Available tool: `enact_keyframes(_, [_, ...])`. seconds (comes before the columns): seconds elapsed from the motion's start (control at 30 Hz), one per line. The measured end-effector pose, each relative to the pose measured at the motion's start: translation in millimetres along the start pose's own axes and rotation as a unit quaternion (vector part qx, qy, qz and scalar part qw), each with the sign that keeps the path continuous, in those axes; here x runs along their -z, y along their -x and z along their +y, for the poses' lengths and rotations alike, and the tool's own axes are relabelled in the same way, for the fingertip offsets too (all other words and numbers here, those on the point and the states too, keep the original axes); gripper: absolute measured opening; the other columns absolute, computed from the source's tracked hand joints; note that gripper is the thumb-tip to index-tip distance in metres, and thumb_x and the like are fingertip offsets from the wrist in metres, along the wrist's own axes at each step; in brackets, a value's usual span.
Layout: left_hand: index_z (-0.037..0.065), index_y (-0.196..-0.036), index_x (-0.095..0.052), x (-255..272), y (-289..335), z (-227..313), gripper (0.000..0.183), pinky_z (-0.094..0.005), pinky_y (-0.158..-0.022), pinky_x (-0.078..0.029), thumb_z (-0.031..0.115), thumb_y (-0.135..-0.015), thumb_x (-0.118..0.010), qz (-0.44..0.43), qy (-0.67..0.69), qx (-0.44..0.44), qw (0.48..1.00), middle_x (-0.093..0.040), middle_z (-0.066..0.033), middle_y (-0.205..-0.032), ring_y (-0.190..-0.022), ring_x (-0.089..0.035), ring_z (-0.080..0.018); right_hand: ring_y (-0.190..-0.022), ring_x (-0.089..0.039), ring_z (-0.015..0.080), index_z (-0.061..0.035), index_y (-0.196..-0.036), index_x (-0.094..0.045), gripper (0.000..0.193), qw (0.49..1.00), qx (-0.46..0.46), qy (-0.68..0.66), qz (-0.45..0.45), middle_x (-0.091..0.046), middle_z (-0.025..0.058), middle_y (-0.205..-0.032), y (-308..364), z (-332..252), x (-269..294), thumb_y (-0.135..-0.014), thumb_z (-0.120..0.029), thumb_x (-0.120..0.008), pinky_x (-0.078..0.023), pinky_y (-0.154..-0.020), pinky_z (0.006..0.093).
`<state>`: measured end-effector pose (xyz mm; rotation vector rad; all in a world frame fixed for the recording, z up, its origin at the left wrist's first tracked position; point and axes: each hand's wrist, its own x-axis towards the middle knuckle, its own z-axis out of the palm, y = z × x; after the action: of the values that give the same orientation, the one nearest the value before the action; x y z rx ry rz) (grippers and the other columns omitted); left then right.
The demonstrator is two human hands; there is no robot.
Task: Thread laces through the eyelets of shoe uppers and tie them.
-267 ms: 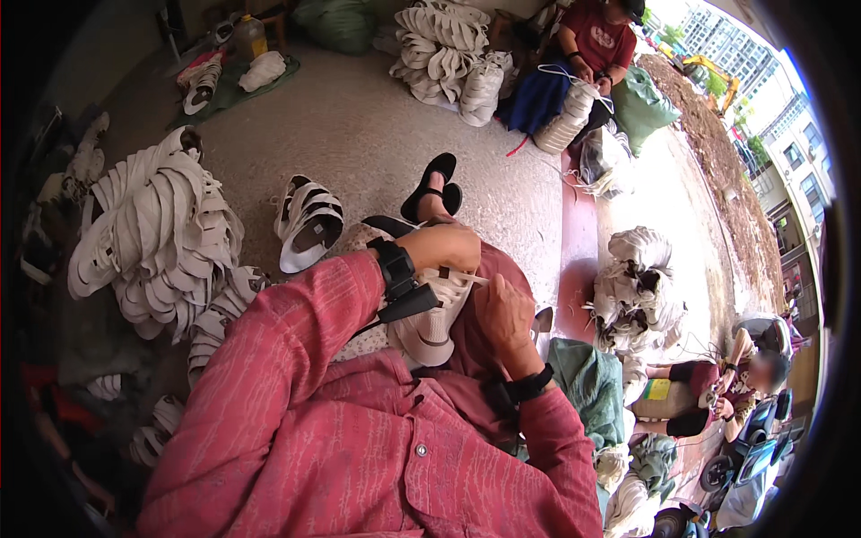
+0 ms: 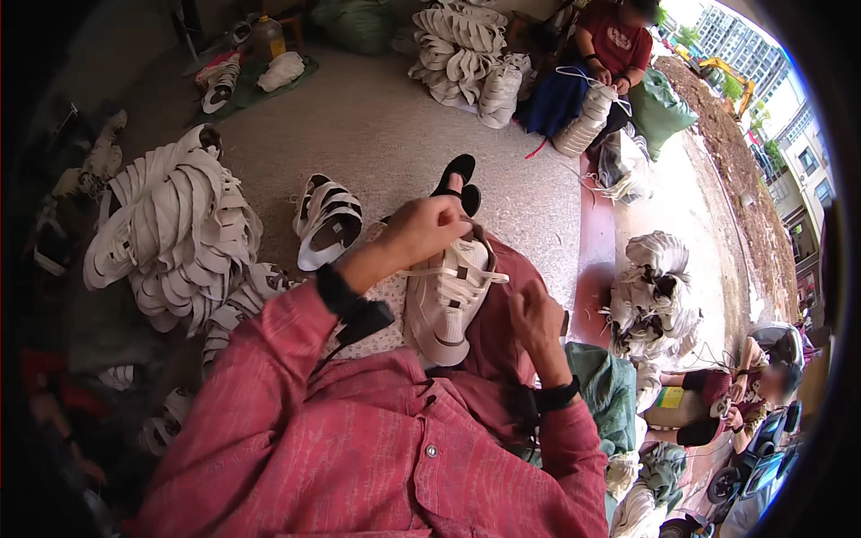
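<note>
A white shoe upper (image 2: 438,316) with a beige toe rests on my lap, toe toward my body. A pale lace (image 2: 493,277) crosses its eyelet rows, with a loose end sticking out on the right. My left hand (image 2: 421,231) is above the ankle end of the upper with its fingers curled in; what they hold, if anything, is hidden. To the right of the upper, apart from it, my right hand (image 2: 538,320) is raised with bent fingers over my dark red trousers. I cannot make out anything in it.
Another white shoe upper (image 2: 328,222) lies on the floor ahead, left of my feet. A large stack of uppers (image 2: 175,233) stands at the left, a bundle of uppers (image 2: 659,291) at the right. Green sacking (image 2: 601,386) is by my right arm. Co-workers (image 2: 619,45) sit far ahead and right.
My right hand has let go of the lace and moved right, away from the upper. My left hand has shifted slightly toward the left, uncovering more of the upper. The whole view has shifted slightly.
</note>
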<state>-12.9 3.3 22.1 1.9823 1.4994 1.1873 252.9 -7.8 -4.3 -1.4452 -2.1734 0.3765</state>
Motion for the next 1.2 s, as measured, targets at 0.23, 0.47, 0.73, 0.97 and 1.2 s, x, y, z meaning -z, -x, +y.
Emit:
enact_keyframes(0.23, [0.009,-0.108,-0.056,25.3,125.5,11.7,0.030,-0.0202,-0.048,-0.038,0.036,-0.097,-0.052,-0.174,0.579,0.444,0.661,-0.058,-0.0023,-0.076,-0.059,-0.050,-0.0093,-0.081,-0.062,0.0298,-0.0019,-0.096,-0.059,0.019,0.986,0.013,-0.164,0.006,-0.062,0.0131,-0.087,-10.4,-0.1,19.1,-0.079,-0.010,-0.059,-0.050,-0.073,0.0376])
enact_keyframes(0.47, [0.008,-0.113,-0.052,-8.6,116.4,-24.1,0.027,-0.0231,-0.057,-0.041,0.030,-0.098,-0.052,-0.016,0.792,0.340,0.507,-0.057,-0.0021,-0.086,-0.065,-0.047,-0.0103,-0.094,-0.058,0.0285,-0.0003,-0.103,-0.058,0.027,0.979,0.121,-0.161,-0.021,-0.059,0.0131,-0.101,-23.1,-26.2,14.5,-0.077,-0.006,-0.058,-0.046,-0.086,0.0355])
enact_keyframes(0.73, [0.003,-0.112,-0.056,32.7,92.0,-45.8,0.023,-0.0233,-0.056,-0.043,0.021,-0.097,-0.055,0.093,0.782,0.242,0.567,-0.055,0.0007,-0.075,-0.061,-0.048,-0.0089,-0.085,-0.057,0.0203,-0.0022,-0.102,-0.059,0.026,0.978,0.047,-0.188,-0.074,-0.059,0.0090,-0.099,-14.4,-19.4,1.2,-0.077,-0.008,-0.062,-0.047,-0.075,0.0309])
enact_keyframes(0.97, [0.001,-0.111,-0.058,109.1,103.7,-59.9,0.028,-0.0221,-0.053,-0.040,0.024,-0.096,-0.056,0.216,0.644,0.196,0.707,-0.050,0.0023,-0.071,-0.058,-0.046,-0.0078,-0.093,-0.057,0.0191,-0.0014,-0.099,-0.059,0.025,0.968,0.036,-0.209,-0.136,-0.058,0.0087,-0.104,-20.0,-10.7,12.0,-0.075,-0.003,-0.057,-0.045,-0.081,0.0295])
enact_keyframes(1.2, [0.002,-0.114,-0.058,151.2,118.7,-40.1,0.031,-0.0242,-0.071,-0.045,0.027,-0.095,-0.059,0.377,0.538,0.226,0.719,-0.060,0.0011,-0.092,-0.080,-0.053,-0.0091,-0.093,-0.058,0.0298,-0.0020,-0.095,-0.063,0.020,0.968,0.149,-0.186,-0.076,-0.060,0.0128,-0.097,-34.7,-47.5,18.2,-0.076,-0.005,-0.061,-0.046,-0.083,0.0365])
